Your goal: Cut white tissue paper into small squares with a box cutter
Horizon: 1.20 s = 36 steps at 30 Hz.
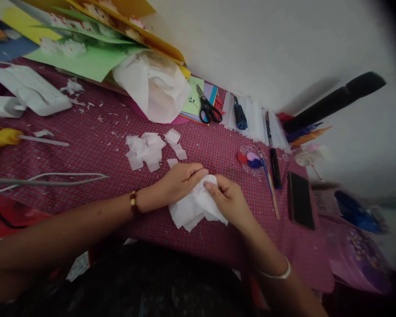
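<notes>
White tissue (191,213), thin and creased, ragged lower edges fanning out, in both hands just inside the near edge of the checked cloth (214,149). Left hand (185,182): thumb and curled fingers closed on its top, some fingertips hidden. Right hand (231,200): thumb and fingers pinching its upper right. Beyond the tissue, to its left: paper squares (148,152), flat, overlapping. Cloth stretches right from tissue to a slim paintbrush (271,187). Well beyond tissue: black-handled scissors (205,108), crumpled whitish bag (155,88).
</notes>
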{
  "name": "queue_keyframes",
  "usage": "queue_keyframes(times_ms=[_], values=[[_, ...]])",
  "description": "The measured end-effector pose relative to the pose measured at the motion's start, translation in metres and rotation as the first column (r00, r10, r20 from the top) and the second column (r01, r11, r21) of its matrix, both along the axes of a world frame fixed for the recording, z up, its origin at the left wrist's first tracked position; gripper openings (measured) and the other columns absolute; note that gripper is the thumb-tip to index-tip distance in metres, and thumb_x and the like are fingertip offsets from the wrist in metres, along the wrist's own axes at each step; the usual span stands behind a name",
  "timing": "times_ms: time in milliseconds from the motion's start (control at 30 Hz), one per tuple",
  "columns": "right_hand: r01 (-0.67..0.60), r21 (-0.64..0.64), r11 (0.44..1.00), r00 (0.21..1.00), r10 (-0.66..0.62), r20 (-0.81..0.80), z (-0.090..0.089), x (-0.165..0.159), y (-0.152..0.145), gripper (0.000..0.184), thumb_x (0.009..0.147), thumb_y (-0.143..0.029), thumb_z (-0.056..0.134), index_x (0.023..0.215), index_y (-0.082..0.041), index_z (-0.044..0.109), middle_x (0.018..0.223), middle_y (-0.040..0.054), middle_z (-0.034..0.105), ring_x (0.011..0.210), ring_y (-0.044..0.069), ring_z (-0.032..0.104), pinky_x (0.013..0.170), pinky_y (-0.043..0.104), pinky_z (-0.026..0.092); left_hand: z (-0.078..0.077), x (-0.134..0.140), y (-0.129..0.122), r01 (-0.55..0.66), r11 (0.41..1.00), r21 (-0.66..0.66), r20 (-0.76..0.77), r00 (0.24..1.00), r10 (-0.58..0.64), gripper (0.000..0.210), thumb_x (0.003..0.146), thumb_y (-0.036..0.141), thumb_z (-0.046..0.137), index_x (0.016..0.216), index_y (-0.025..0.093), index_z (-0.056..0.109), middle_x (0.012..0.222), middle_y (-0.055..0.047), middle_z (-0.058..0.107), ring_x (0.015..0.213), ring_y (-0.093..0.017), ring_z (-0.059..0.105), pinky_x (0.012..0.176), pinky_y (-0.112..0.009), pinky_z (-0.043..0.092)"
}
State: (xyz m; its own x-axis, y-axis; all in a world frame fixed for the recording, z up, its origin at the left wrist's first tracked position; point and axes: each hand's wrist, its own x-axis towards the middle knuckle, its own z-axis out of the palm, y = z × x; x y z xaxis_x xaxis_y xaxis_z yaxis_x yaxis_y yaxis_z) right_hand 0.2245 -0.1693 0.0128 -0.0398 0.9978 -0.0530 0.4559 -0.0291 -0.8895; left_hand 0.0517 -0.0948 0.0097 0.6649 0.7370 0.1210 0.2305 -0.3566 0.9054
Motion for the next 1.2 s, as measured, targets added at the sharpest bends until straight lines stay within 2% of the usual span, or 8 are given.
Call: queue_keyframes(times_ms=[267, 467, 667, 800, 867, 933, 1033, 1200], values=[[0.057, 0.064, 0.996, 0.998, -0.059, 0.031, 0.004, 0.003, 0.002, 0.035, 0.086, -0.042, 0.06, 0.061, -0.023, 0.043, 0.055, -0.0055, 0.041, 0.053, 0.01, 0.036, 0.049, 0.025, 0.026, 0.007, 0.001, -0.002, 0.06, 0.95, -0.307, 0.135, 0.991, -0.018, 0.017, 0.081, 0.033, 0.063, 0.079, 0.018, 0.056, 0.069, 0.004, 0.056, 0.062, -0.009, 0.049, 0.056, -0.019, 0.038], [0.262, -0.026, 0.965, 0.95, -0.263, -0.168, 0.013, 0.027, 0.005, 0.028, 0.084, -0.044, 0.066, 0.07, -0.023, 0.055, 0.06, -0.0044, 0.047, 0.053, 0.01, 0.039, 0.047, 0.024, 0.029, 0.013, -0.016, 0.017, 0.364, 0.666, -0.651, 0.013, 0.883, -0.47, 0.022, 0.068, 0.032, 0.078, 0.078, 0.015, 0.067, 0.066, 0.002, 0.066, 0.055, -0.009, 0.053, 0.05, -0.019, 0.038], [0.359, -0.04, 0.933, 0.878, -0.352, -0.326, 0.008, 0.035, 0.011, 0.017, 0.085, -0.041, 0.067, 0.084, -0.025, 0.063, 0.063, -0.0036, 0.053, 0.052, 0.011, 0.046, 0.048, 0.026, 0.036, 0.018, -0.023, 0.03, 0.226, 0.725, -0.65, 0.287, 0.957, -0.041, 0.02, 0.067, 0.023, 0.08, 0.082, 0.015, 0.071, 0.075, 0.0, 0.073, 0.07, -0.013, 0.066, 0.069, -0.024, 0.053], [0.31, -0.02, 0.951, 0.916, -0.304, -0.262, -0.004, 0.028, 0.013, 0.024, 0.085, -0.046, 0.064, 0.078, -0.025, 0.057, 0.058, -0.0059, 0.046, 0.046, 0.01, 0.036, 0.042, 0.026, 0.027, 0.015, -0.024, 0.033, 0.164, 0.642, -0.749, 0.297, 0.949, 0.104, 0.022, 0.073, 0.023, 0.074, 0.092, 0.014, 0.067, 0.073, -0.003, 0.07, 0.063, -0.014, 0.064, 0.06, -0.027, 0.052], [0.279, 0.047, 0.959, 0.952, -0.27, -0.143, -0.007, 0.023, 0.012, 0.026, 0.085, -0.043, 0.062, 0.072, -0.024, 0.051, 0.058, -0.0061, 0.043, 0.049, 0.01, 0.038, 0.045, 0.026, 0.028, 0.014, -0.024, 0.033, 0.054, 0.712, -0.7, 0.178, 0.979, 0.1, 0.018, 0.076, 0.02, 0.068, 0.093, 0.015, 0.064, 0.072, -0.003, 0.066, 0.061, -0.015, 0.062, 0.058, -0.029, 0.051], [0.245, 0.147, 0.958, 0.968, -0.25, 0.016, -0.007, 0.019, 0.011, 0.029, 0.085, -0.039, 0.06, 0.066, -0.024, 0.044, 0.057, -0.0063, 0.039, 0.051, 0.01, 0.037, 0.048, 0.026, 0.028, 0.017, -0.023, 0.03, -0.207, 0.908, -0.365, 0.089, 0.963, 0.255, 0.02, 0.074, 0.014, 0.067, 0.093, 0.017, 0.061, 0.076, -0.002, 0.064, 0.066, -0.015, 0.059, 0.062, -0.03, 0.05], [0.174, 0.252, 0.952, 0.943, -0.235, 0.235, -0.004, 0.014, 0.008, 0.03, 0.087, -0.035, 0.056, 0.064, -0.024, 0.039, 0.055, -0.0063, 0.037, 0.051, 0.01, 0.035, 0.052, 0.028, 0.025, 0.03, -0.016, 0.019, -0.413, 0.879, 0.237, 0.168, 0.909, 0.382, 0.015, 0.074, 0.01, 0.066, 0.085, 0.018, 0.061, 0.085, -0.002, 0.062, 0.077, -0.014, 0.056, 0.071, -0.029, 0.048], [0.082, 0.335, 0.939, 0.875, -0.228, 0.426, -0.002, 0.011, 0.005, 0.022, 0.088, -0.03, 0.053, 0.069, -0.024, 0.045, 0.057, -0.0037, 0.047, 0.052, 0.012, 0.04, 0.055, 0.028, 0.025, 0.038, 0.01, -0.002, 0.069, 0.989, -0.131, 0.064, 0.996, -0.061, 0.013, 0.082, 0.02, 0.056, 0.069, 0.019, 0.055, 0.061, 0.005, 0.051, 0.054, -0.008, 0.046, 0.051, -0.022, 0.036]])
